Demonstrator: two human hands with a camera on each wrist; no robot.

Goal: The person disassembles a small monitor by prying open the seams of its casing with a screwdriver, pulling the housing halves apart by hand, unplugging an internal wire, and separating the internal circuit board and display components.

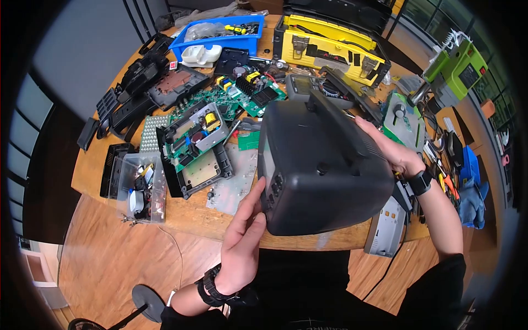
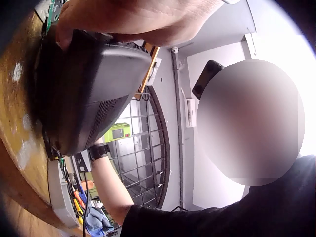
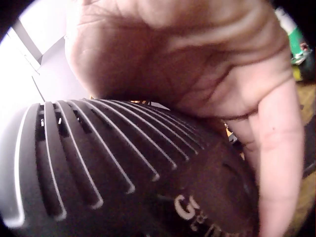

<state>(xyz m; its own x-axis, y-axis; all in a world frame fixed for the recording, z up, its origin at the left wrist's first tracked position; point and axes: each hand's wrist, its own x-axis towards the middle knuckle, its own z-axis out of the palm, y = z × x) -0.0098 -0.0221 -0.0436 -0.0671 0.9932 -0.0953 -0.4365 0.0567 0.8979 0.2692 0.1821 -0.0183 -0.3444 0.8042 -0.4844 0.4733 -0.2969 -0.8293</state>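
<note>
A bulky black plastic-cased device (image 1: 324, 170) with a top carry handle stands tilted over the table's near edge. Its front panel, with buttons and a screen, faces left and shows only edge-on. My left hand (image 1: 242, 242) holds that front end, thumb at the lower corner and fingers against the panel. In the left wrist view the same hand (image 2: 138, 19) arches over the casing. On the opposite end, my right hand (image 1: 393, 151) grips the vented side. Close up, the right palm (image 3: 187, 59) lies over the ribbed vent slots (image 3: 98, 153), and a finger reaches down past the edge.
Left of the device lie an opened unit with a circuit board (image 1: 195, 137) and a clear bin (image 1: 143, 187) of parts. Green boards (image 1: 253, 93), a blue tray (image 1: 217, 38) and a yellow toolbox (image 1: 330, 52) fill the back. A green machine (image 1: 459, 69) and hand tools sit at right.
</note>
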